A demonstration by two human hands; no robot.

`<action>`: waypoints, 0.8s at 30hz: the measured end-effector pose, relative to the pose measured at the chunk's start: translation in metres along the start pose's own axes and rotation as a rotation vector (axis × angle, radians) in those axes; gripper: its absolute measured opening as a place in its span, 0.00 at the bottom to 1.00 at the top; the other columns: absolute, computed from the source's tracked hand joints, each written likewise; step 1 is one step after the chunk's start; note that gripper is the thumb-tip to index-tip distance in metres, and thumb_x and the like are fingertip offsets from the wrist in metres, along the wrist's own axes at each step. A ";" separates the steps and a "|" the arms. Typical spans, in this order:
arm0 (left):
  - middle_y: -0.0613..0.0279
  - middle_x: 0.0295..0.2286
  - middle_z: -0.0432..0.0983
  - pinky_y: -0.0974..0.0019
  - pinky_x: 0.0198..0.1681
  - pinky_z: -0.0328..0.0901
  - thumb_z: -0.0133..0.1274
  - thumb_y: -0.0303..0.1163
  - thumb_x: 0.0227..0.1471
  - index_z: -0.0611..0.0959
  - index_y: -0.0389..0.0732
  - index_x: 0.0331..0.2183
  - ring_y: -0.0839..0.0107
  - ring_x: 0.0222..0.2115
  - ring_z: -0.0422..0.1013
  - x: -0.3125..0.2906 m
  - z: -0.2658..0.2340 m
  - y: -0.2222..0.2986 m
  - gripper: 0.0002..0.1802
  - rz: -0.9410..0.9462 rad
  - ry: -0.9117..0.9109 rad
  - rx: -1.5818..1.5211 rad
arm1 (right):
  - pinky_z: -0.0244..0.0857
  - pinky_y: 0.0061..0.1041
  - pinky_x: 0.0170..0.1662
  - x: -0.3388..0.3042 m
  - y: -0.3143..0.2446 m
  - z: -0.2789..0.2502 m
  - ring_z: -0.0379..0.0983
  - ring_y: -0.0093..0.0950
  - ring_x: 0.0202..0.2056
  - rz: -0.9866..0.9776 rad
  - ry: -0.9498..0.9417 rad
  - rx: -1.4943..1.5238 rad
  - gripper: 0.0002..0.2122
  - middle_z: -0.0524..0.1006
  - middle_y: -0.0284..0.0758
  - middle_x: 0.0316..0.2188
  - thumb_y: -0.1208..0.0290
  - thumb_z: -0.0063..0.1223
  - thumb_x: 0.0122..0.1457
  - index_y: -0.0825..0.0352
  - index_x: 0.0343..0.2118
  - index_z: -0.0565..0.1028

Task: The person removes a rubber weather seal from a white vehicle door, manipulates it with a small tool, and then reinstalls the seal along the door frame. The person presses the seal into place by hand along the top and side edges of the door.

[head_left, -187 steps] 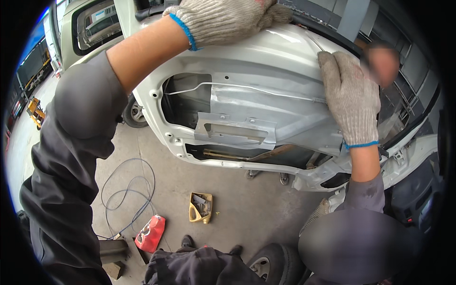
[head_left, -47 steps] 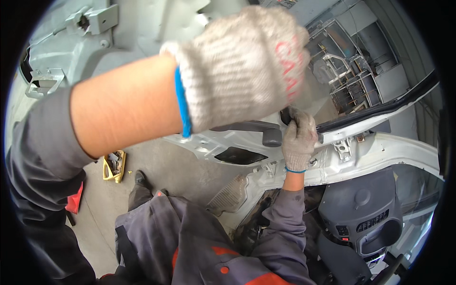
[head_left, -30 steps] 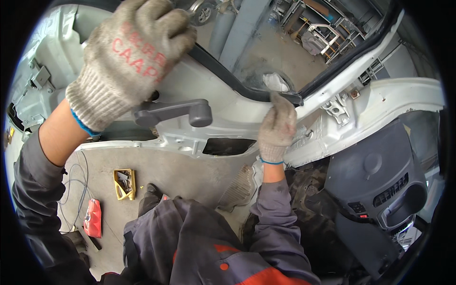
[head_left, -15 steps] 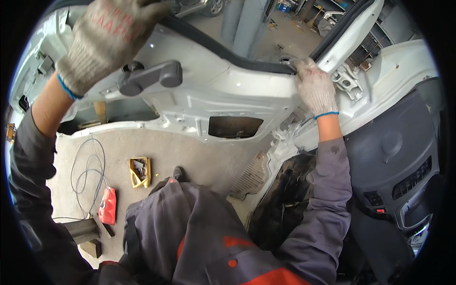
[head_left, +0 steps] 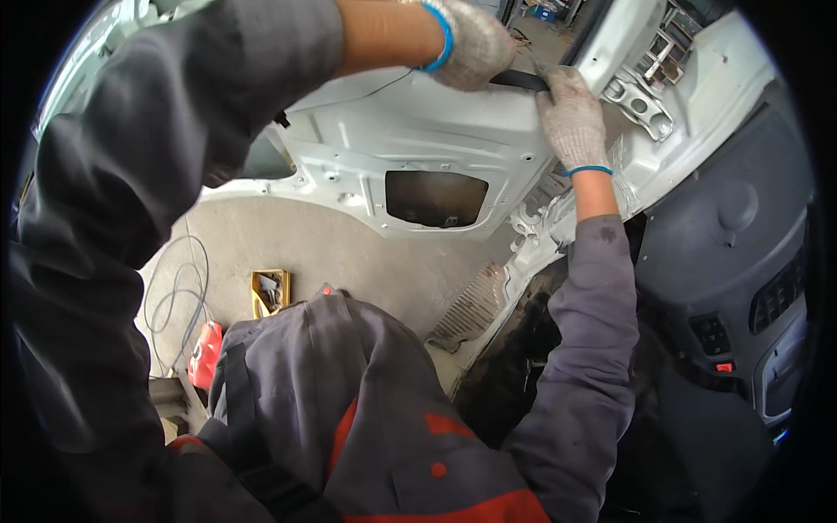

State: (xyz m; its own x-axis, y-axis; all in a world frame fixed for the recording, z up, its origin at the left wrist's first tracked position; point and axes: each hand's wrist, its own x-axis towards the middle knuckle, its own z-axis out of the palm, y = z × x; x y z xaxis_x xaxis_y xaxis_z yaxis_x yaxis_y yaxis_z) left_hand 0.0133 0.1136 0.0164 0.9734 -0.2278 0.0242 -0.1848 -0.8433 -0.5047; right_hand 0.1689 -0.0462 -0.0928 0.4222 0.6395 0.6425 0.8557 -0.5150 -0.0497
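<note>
Both hands wear knitted work gloves with blue cuffs. My left hand (head_left: 471,48) has its fingers curled at the window sill of a white vehicle door (head_left: 349,148), its fingertips hidden. A short stretch of black rubber strip (head_left: 520,80) shows between my two hands. At the front corner of the window opening, my right hand (head_left: 572,122) is closed on the end of that strip, thumb side toward the left hand. The door stands open from the body, and my left sleeve covers much of its left part.
A metal door hinge (head_left: 641,103) sits right of my right hand. The dark dashboard (head_left: 724,235) fills the right side. On the floor lie a yellow container (head_left: 271,292) with small parts, a red pouch (head_left: 205,356) and a looped grey cable (head_left: 179,305).
My left hand has moved right along the window sill, close to my right hand, and its forearm now crosses the door. The right hand stays at the corner. The view has shifted slightly.
</note>
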 end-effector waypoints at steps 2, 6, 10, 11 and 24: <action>0.47 0.31 0.85 0.54 0.40 0.76 0.53 0.36 0.52 0.89 0.38 0.33 0.52 0.37 0.82 0.008 0.006 0.007 0.15 -0.005 0.036 0.006 | 0.72 0.41 0.56 0.001 -0.006 0.003 0.77 0.45 0.50 0.024 0.024 -0.014 0.19 0.75 0.44 0.53 0.68 0.51 0.62 0.55 0.56 0.75; 0.48 0.30 0.85 0.53 0.37 0.76 0.52 0.34 0.54 0.90 0.39 0.32 0.53 0.35 0.83 0.018 0.011 0.014 0.14 -0.092 0.114 0.057 | 0.73 0.42 0.54 -0.004 -0.007 0.004 0.77 0.45 0.49 -0.005 0.076 0.051 0.19 0.74 0.43 0.54 0.69 0.51 0.62 0.53 0.56 0.74; 0.49 0.29 0.85 0.52 0.36 0.76 0.52 0.34 0.54 0.90 0.40 0.33 0.52 0.33 0.82 0.026 0.019 0.014 0.14 -0.059 0.081 0.118 | 0.75 0.42 0.50 -0.017 -0.004 0.016 0.78 0.43 0.48 -0.044 0.227 0.024 0.17 0.76 0.38 0.53 0.68 0.51 0.62 0.53 0.55 0.75; 0.49 0.29 0.85 0.52 0.36 0.76 0.52 0.35 0.54 0.90 0.40 0.33 0.52 0.32 0.82 0.027 0.023 0.011 0.14 -0.028 0.084 0.122 | 0.76 0.41 0.49 -0.018 -0.003 0.019 0.79 0.42 0.48 -0.048 0.258 -0.001 0.17 0.76 0.37 0.53 0.68 0.51 0.62 0.53 0.55 0.75; 0.50 0.27 0.82 0.53 0.39 0.72 0.56 0.30 0.44 0.88 0.41 0.28 0.52 0.33 0.79 -0.046 -0.003 -0.059 0.09 0.111 -0.057 0.300 | 0.76 0.43 0.49 -0.004 -0.002 0.024 0.79 0.45 0.47 -0.057 0.106 -0.176 0.17 0.75 0.37 0.56 0.68 0.41 0.66 0.53 0.56 0.73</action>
State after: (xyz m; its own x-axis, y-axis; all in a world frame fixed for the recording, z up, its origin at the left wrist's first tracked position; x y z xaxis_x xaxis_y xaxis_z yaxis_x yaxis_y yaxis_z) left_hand -0.0208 0.1725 0.0478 0.9572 -0.2756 -0.0888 -0.2499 -0.6317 -0.7339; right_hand 0.1724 -0.0339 -0.1143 0.3333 0.6115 0.7176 0.8079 -0.5776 0.1170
